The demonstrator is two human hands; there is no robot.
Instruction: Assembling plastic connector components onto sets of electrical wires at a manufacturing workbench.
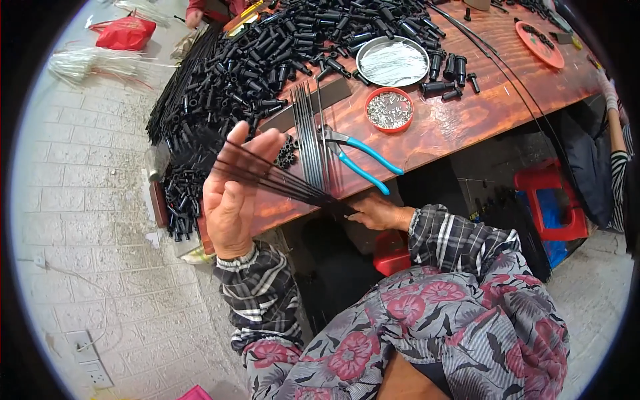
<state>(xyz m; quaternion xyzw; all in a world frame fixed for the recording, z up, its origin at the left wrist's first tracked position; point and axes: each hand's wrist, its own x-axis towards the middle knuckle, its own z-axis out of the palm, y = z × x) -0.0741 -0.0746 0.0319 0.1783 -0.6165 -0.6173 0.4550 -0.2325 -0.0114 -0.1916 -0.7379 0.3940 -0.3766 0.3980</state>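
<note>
Your right hand (379, 212) pinches the black rods (293, 191) at the table's (493, 110) near edge, left hand (230, 212) spread at their left end; best keep that pinch firm, rods even, clear of the pliers (353, 142).

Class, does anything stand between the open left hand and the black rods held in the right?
Nothing visible does. From the right hand, the black rods slant across in front of the left hand; blur hides whether they touch it. The blue-handled pliers lie to the right, outside that space.
</note>
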